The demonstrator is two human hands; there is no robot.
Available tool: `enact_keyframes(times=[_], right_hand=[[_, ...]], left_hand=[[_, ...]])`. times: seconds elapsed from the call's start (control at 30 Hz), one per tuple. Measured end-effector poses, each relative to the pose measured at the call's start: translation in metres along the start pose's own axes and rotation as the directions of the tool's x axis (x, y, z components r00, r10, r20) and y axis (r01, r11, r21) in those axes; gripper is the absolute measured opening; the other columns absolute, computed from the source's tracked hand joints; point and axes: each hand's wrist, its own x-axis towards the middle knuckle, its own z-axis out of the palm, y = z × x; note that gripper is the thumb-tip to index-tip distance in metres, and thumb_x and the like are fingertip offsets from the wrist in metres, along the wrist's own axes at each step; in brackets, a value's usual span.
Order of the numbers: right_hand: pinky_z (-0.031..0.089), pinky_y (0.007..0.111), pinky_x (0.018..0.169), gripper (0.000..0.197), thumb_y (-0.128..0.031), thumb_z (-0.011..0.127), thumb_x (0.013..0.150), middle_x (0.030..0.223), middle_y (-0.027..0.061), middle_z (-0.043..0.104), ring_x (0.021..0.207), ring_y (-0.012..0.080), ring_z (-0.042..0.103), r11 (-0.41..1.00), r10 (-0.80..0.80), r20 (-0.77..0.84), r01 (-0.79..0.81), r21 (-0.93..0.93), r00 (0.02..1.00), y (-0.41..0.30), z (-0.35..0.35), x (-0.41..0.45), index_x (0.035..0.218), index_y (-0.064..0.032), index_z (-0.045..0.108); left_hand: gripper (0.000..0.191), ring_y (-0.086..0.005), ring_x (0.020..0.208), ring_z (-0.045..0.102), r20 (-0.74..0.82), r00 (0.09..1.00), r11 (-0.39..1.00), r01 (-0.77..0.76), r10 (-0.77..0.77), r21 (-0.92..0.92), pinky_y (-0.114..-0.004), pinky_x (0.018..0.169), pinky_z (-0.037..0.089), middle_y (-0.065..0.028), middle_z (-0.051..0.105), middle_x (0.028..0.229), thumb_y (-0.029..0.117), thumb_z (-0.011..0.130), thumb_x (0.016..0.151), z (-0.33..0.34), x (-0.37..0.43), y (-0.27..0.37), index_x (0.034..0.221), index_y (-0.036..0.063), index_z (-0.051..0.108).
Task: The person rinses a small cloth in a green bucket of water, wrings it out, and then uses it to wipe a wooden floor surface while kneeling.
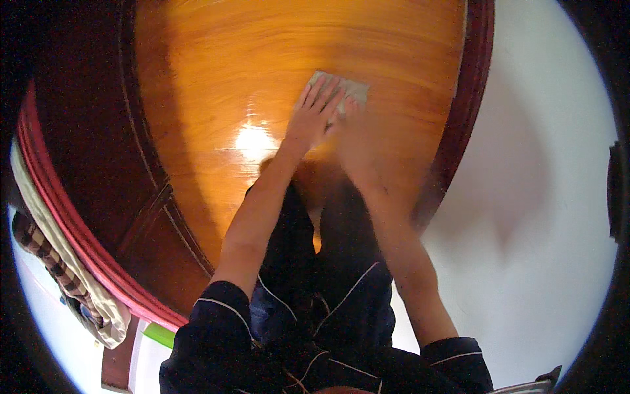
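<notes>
A grey cloth (358, 91) lies spread on the glossy orange-brown wooden floor (305, 34). Flat on its left part, my left hand (315, 106) holds it down against the wood, fingers slightly spread. Motion blur smears my right hand (355, 130) at the cloth's lower right side. Its fingertips overlap the cloth, but their grip on it is unclear. Both forearms reach forward past my dark-clothed legs (339, 221), which are bent beneath me.
Dark red-brown wooden furniture panelling (78, 128) runs along the left, with pink bedding (74, 212) and cream fabric (115, 327) beyond it. A dark baseboard (467, 103) and a white wall (512, 295) border the floor on the right. Bright light (255, 142) reflects off the wood.
</notes>
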Motion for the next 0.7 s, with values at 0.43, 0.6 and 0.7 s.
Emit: enact_keyframes(times=[0.43,0.6,0.7], right_hand=[[0.034,0.038,0.115,0.038,-0.008,0.048,0.095,0.16,0.0038,0.024,0.148,0.0286,0.021,0.962,-0.222,0.075,0.206,0.181,0.972,-0.12,0.073,0.033,0.129,-0.0172,0.062],[0.036,0.039,0.114,0.039,-0.008,0.05,0.093,0.159,0.0047,0.027,0.148,0.0284,0.022,0.965,-0.228,0.108,0.209,0.16,0.968,-0.102,0.074,-0.015,0.13,-0.0144,0.061],[0.038,0.039,0.113,0.041,-0.005,0.051,0.091,0.159,0.0051,0.028,0.148,0.0284,0.022,0.972,-0.216,0.152,0.199,0.121,0.964,-0.104,0.07,-0.027,0.131,-0.0114,0.06]], left_hand=[[0.092,-0.0419,0.148,0.011,0.063,0.967,0.969,0.246,-0.248,0.04,-0.058,0.118,0.016,-0.0148,0.016,0.162,0.039,0.072,0.079,-0.055,-0.121,-0.11,0.153,0.0086,0.026],[0.084,-0.0438,0.148,0.009,0.102,0.958,0.963,0.263,-0.268,0.064,-0.058,0.118,0.013,-0.0186,0.013,0.162,0.053,0.06,0.086,-0.024,-0.153,-0.074,0.152,0.0081,0.031],[0.076,-0.0368,0.149,0.013,0.129,0.965,0.972,0.234,-0.23,-0.016,-0.052,0.12,0.011,-0.0111,0.018,0.162,0.044,0.062,0.088,-0.026,-0.157,-0.075,0.152,0.0141,0.033]])
